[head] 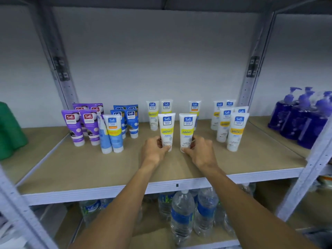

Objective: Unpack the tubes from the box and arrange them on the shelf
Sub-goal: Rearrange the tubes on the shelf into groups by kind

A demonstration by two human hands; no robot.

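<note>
Two white tubes with yellow bands stand cap-down side by side on the tan shelf (86, 169). My left hand (154, 150) grips the left tube (167, 129) near its cap. My right hand (201, 151) grips the right tube (187, 130) the same way. Behind them stand more white-and-yellow tubes (153, 114). A further group of white tubes (233, 130) stands at the right. Purple tubes (75, 126) and blue tubes (132, 121) stand at the left, with a white-blue tube (115, 133) in front. The box is out of view.
Purple pump bottles (301, 119) fill the neighbouring shelf at the right. A green object (9, 130) sits at the far left. Water bottles (182, 214) stand on the lower shelf. Grey metal uprights (251, 72) frame the bay.
</note>
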